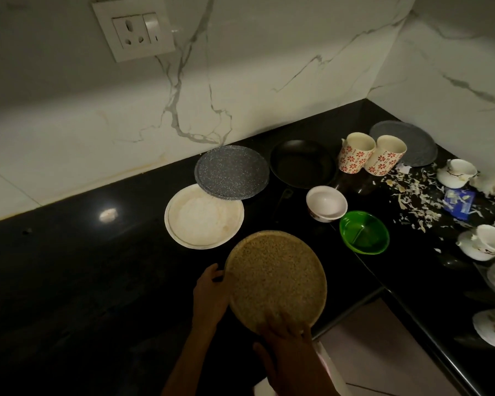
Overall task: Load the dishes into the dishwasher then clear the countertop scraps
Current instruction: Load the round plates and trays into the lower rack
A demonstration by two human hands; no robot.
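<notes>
A speckled tan plate [275, 277] is held by both hands just above the black countertop [83, 267]. My left hand [209, 295] grips its left rim. My right hand [290, 338] holds its near edge, fingers laid over the top. Behind it lie a white plate [203, 217], partly covered by a grey speckled plate [232, 172], then a black pan [303, 162], a white bowl [326, 202] and a green bowl [365, 235]. Two red-flowered mugs [372, 154] stand further back. Pale scraps [415, 195] are scattered on the right counter.
Another grey plate [412, 141] sits in the back right corner. White cups on saucers [486, 242] line the right counter, with a blue wrapper [459, 202] among the scraps. A wall socket [133, 31] is on the marble backsplash. Pale floor [383, 352] shows below the counter's corner edge.
</notes>
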